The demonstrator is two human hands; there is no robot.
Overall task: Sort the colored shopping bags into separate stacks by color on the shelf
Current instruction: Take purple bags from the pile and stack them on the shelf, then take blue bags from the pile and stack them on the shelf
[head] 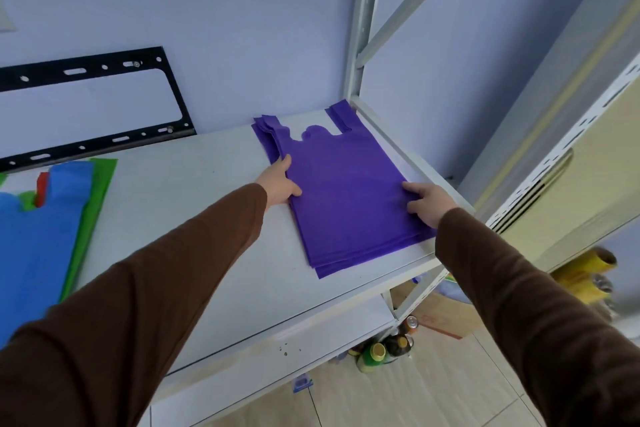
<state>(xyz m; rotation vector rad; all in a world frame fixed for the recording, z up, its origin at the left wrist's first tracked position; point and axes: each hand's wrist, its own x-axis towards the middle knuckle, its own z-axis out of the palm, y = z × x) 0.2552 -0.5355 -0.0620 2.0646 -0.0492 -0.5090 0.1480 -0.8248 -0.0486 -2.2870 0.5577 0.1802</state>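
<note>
At the right end of the white shelf [214, 184], we see both hands squaring up a stack of purple shopping bags [346, 191], the one color that looks fully sorted. The left hand [280, 184] lies against the stack's left edge, fingers fairly straight along the side and thumb on top. The right hand [427, 203] rests on the right edge with fingers bent over the top bag; whether it pinches the fabric we cannot tell.

The purple bags are flat, vest-style, of matte, soft material, handles pointing toward the wall [242, 28]. Lower layers peek out at the near edge and at the left handle, so the pile is not quite flush.

Well apart, at the shelf's left end, blue bags [34, 246] overlie green bags [93, 201], with a red bag [42, 189] showing between them. We judge that mixed pile unsorted, leaving most of the job ahead.
</note>
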